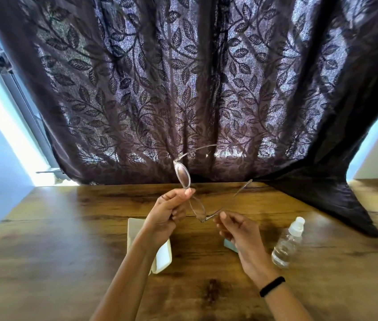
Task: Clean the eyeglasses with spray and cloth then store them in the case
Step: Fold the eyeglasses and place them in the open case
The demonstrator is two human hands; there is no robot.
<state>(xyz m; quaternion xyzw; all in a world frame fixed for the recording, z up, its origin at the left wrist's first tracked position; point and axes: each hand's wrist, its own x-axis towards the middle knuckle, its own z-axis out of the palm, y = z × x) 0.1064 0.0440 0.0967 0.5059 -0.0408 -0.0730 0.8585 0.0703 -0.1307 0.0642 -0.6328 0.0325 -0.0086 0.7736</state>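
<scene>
Clear-framed eyeglasses (183, 174) are held up above the table, standing on end with both temples unfolded. My left hand (167, 214) pinches the frame at the bridge between the two lenses. My right hand (236, 230) pinches the lower temple near its hinge. A clear spray bottle (287, 244) with a white cap lies tilted on the table to the right of my right hand. A white glasses case (163, 256) lies under my left forearm, partly hidden. A light blue cloth (229, 244) peeks out from under my right hand.
The wooden table (67, 239) stretches across the view. A dark leaf-patterned curtain (183, 89) hangs behind it, and its lower right corner drapes onto the table's far right. A black band circles my right wrist.
</scene>
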